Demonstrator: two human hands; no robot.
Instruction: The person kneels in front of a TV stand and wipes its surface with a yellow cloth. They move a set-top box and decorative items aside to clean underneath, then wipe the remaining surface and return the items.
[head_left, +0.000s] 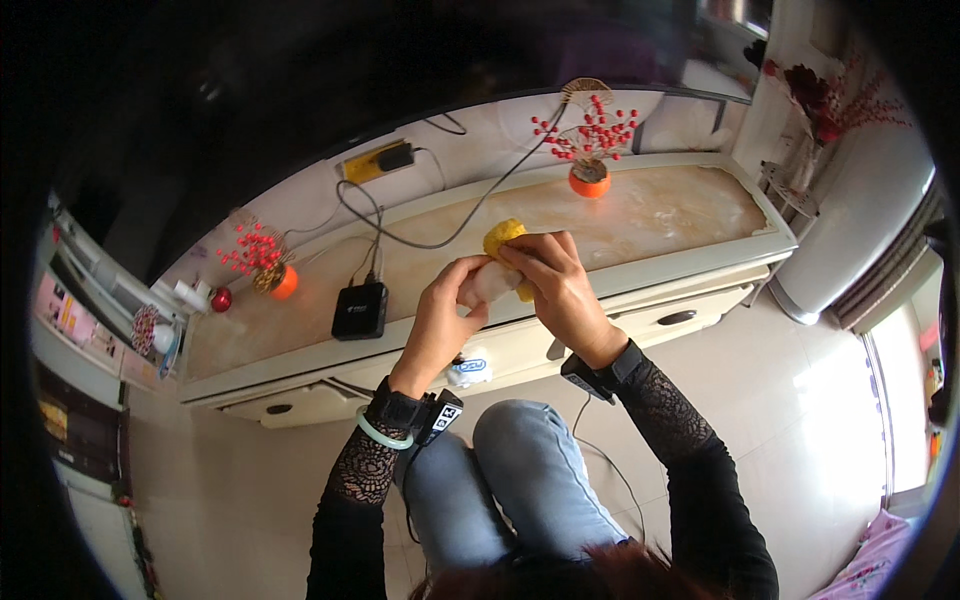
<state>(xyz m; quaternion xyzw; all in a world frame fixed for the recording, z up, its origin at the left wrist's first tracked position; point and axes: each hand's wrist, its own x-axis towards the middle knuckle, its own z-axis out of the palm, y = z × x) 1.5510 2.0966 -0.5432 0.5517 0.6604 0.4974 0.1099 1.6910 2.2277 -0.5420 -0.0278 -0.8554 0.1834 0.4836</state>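
My left hand (441, 315) grips a small, rounded, whitish object (493, 283), with the thumb below it and the fingers behind. What the object is cannot be told. A yellow cloth or sponge (504, 234) is pinched in my right hand (564, 289) and touches the whitish object's right side. Part of the yellow piece shows below the right fingers too. Both hands are raised in front of a cream TV cabinet (660, 274) with a marbled top. A black set-top box (360, 310) lies on that top, left of my left hand.
Orange pots with red berry sprigs stand on the cabinet, one at the right (589, 180) and one at the left (283, 282). A black cable (472, 217) loops across the top below a large television (315, 112). A white package (470, 367) hangs at the drawer front.
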